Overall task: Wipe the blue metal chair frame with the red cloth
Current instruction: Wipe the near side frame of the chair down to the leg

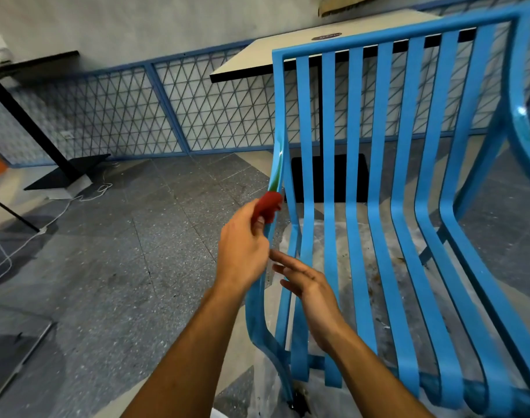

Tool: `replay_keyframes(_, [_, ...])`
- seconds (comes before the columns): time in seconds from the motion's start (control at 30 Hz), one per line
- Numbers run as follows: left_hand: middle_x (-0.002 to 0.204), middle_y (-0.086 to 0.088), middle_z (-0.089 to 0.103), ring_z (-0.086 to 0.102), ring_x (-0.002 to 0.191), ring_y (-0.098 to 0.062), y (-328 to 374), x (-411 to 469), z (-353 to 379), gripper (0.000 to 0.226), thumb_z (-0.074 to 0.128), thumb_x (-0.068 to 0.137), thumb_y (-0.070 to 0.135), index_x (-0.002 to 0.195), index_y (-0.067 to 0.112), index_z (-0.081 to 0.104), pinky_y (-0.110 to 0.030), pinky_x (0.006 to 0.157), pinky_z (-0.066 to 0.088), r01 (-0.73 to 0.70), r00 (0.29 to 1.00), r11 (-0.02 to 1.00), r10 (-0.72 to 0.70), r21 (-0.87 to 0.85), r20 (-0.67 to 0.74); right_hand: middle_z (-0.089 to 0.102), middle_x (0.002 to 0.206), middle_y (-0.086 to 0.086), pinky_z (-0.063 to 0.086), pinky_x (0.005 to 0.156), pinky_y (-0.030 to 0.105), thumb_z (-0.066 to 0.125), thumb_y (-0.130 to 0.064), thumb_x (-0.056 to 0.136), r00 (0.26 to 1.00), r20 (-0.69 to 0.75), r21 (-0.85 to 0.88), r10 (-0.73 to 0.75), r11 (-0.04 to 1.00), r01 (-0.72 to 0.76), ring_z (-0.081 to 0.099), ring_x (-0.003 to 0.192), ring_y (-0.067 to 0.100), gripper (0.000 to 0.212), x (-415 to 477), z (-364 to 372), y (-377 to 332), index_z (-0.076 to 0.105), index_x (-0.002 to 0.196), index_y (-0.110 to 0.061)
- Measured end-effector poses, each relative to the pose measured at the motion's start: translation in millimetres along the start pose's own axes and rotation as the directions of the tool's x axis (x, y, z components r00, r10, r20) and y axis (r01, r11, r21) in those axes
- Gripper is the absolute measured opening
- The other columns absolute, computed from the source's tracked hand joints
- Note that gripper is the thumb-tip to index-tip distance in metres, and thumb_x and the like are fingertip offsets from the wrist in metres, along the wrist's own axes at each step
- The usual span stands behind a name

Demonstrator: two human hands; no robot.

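The floor [131, 267] fills the left and lower frame: grey speckled stone tiles with paler patches under the seat.

The chair [357, 176] takes up the right half. It is glossy blue painted metal, made of flat slats that run down the back, bend and sweep forward as the seat, inside a square-tube frame with curved side rails.

Behind it, across the upper frame, runs a fence [121, 116] of blue bars filled with thin diamond-pattern wire mesh.

A worktop [275, 52] with a smooth pale top and dark edge stands behind the chair back, on a black post and flat black base.

The left hand [242, 248], at centre frame, is curled round the cloth [268, 205] and holds it against the chair's left side rail, about where back meets seat. The cloth is a small, crumpled red wad.

The right hand [309, 285], just below and right of the left one, holds nothing; its fingers are straight and point toward the rail.

A thin white cable [61, 209] trails in loops over the tiles at left.
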State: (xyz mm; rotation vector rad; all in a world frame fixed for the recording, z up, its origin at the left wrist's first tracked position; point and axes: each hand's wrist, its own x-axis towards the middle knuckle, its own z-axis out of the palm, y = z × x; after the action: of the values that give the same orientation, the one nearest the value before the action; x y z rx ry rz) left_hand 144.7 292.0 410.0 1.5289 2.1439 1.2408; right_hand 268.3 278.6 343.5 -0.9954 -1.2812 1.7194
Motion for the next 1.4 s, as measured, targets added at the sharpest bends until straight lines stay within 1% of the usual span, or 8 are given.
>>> replay_keyframes(0.13, [0.129, 0.003, 0.064, 0.058, 0.12, -0.016, -10.3, 13.6, 0.8, 0.037, 0.044, 0.105, 0.019, 0.14, 0.025, 0.054, -0.037, 0.099, 0.049, 0.087, 0.993, 0.994, -0.082, 0.068, -0.079, 0.063, 0.137, -0.017, 0.042, 0.107, 0.017, 0.042, -0.009, 0.104, 1.0, 0.02, -0.007, -0.018, 1.0, 0.019, 0.055, 0.127, -0.003, 0.043, 1.1, -0.1, 0.8, 0.066, 0.132, -0.032])
replay_keyframes(0.5, [0.15, 0.005, 0.051, 0.05, 0.135, -0.019, -3.6, 12.2, 17.7, 0.056, 0.06, 0.094, 0.007, 0.146, 0.026, 0.048, -0.041, 0.114, 0.04, -0.112, 0.993, 0.936, 0.092, 0.334, 0.075, 0.057, 0.144, -0.01, 0.044, 0.088, 0.0, 0.043, -0.005, 0.102, 0.998, 0.055, -0.006, -0.032, 0.999, 0.032, 0.052, 0.119, -0.012, 0.046, 2.7, 0.0, 2.7, 0.055, 0.142, -0.027])
replay_keyframes(0.6, [0.138, 0.005, 0.061, 0.056, 0.125, -0.015, 0.8, 15.5, 12.9, 0.048, 0.056, 0.097, 0.005, 0.139, 0.027, 0.056, -0.034, 0.107, 0.045, -0.175, 0.98, 0.962, 0.15, 0.21, 0.133, 0.058, 0.143, -0.008, 0.044, 0.086, -0.002, 0.043, -0.003, 0.101, 0.998, 0.062, -0.001, -0.032, 0.999, 0.032, 0.05, 0.12, -0.013, 0.048, 3.1, -1.1, 2.3, 0.057, 0.14, -0.027])
replay_keyframes(0.73, [0.116, 0.009, 0.065, 0.056, 0.106, -0.007, 3.8, 29.5, 3.2, 0.036, 0.048, 0.103, 0.012, 0.135, 0.026, 0.059, -0.024, 0.088, 0.047, 0.009, 1.0, 1.0, -0.009, -0.018, -0.006, 0.06, 0.139, -0.012, 0.042, 0.086, -0.003, 0.043, -0.002, 0.101, 0.997, 0.071, -0.014, -0.036, 0.999, 0.037, 0.048, 0.117, -0.021, 0.048, 2.8, -2.6, 1.9, 0.061, 0.137, -0.029])
replay_keyframes(0.9, [0.126, 0.003, 0.066, 0.058, 0.113, -0.014, -2.8, 39.3, 11.7, 0.039, 0.047, 0.103, 0.011, 0.137, 0.026, 0.058, -0.031, 0.09, 0.045, 0.014, 1.0, 0.996, -0.015, 0.087, 0.011, 0.061, 0.136, -0.016, 0.043, 0.087, 0.0, 0.044, -0.005, 0.102, 0.998, 0.058, -0.021, -0.03, 0.999, 0.031, 0.052, 0.114, -0.021, 0.047, 3.4, -2.1, 3.8, 0.061, 0.135, -0.033])
replay_keyframes(1.1, [0.139, 0.003, 0.06, 0.055, 0.128, -0.02, 5.0, 36.5, 28.2, 0.051, 0.057, 0.092, 0.001, 0.138, 0.025, 0.058, -0.041, 0.11, 0.044, -0.18, 0.981, 0.943, 0.152, 0.279, 0.12, 0.059, 0.141, -0.012, 0.043, 0.085, -0.001, 0.044, -0.004, 0.101, 0.998, 0.06, -0.015, -0.014, 1.0, 0.015, 0.052, 0.116, -0.017, 0.048, 3.5, -1.4, 3.8, 0.057, 0.14, -0.031])
replay_keyframes(1.23, [0.127, 0.001, 0.069, 0.061, 0.119, -0.018, 11.2, 48.4, 18.6, 0.046, 0.053, 0.097, 0.001, 0.135, 0.026, 0.062, -0.035, 0.102, 0.049, -0.18, 0.959, 0.972, 0.14, 0.148, 0.245, 0.059, 0.142, -0.009, 0.043, 0.089, 0.003, 0.044, -0.003, 0.1, 0.998, 0.068, -0.023, -0.018, 1.0, 0.019, 0.05, 0.122, -0.013, 0.049, 2.4, -2.3, 1.3, 0.062, 0.136, -0.032])
replay_keyframes(1.4, [0.132, 0.001, 0.065, 0.056, 0.12, -0.014, 9.4, 72.4, 4.7, 0.046, 0.049, 0.1, 0.002, 0.139, 0.025, 0.058, -0.03, 0.104, 0.044, -0.088, 0.988, 0.991, 0.073, 0.099, 0.139, 0.06, 0.141, -0.012, 0.042, 0.099, 0.01, 0.044, -0.004, 0.101, 0.998, 0.046, -0.028, -0.036, 0.999, 0.037, 0.052, 0.124, -0.01, 0.048, 1.8, -1.7, 0.5, 0.063, 0.135, -0.033])
